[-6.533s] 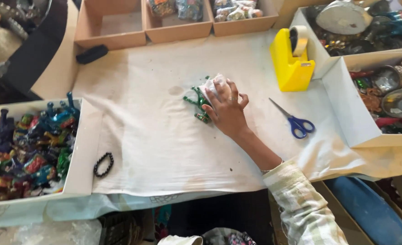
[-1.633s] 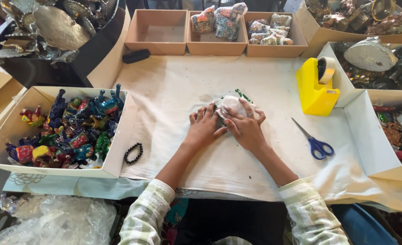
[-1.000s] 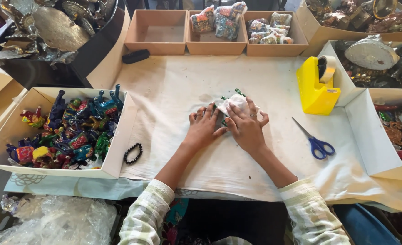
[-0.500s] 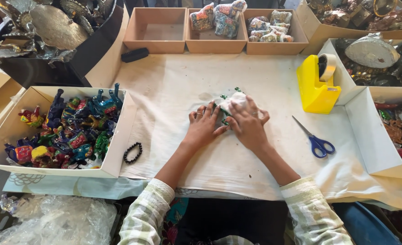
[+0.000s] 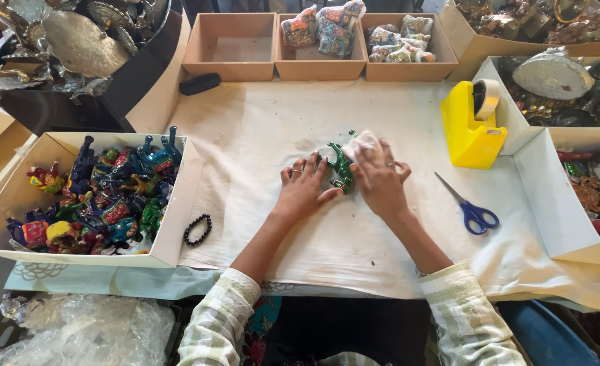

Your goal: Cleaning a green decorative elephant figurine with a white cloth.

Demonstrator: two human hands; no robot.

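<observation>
Figurine (image 5: 341,171) half-wrapped between both hands.
Left hand (image 5: 303,193) flat, fingers spread; right hand (image 5: 380,181) presses wrap (image 5: 361,144) at 12 o'clock. Thin legs could snap under pressure.

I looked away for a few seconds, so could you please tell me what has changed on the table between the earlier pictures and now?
The left hand, absent at first, has come in and lies flat beside the green figurine. The right hand still presses the white wrapping onto it, and more green shows now. The scissors, yellow tape dispenser and black bracelet lie as before.
</observation>
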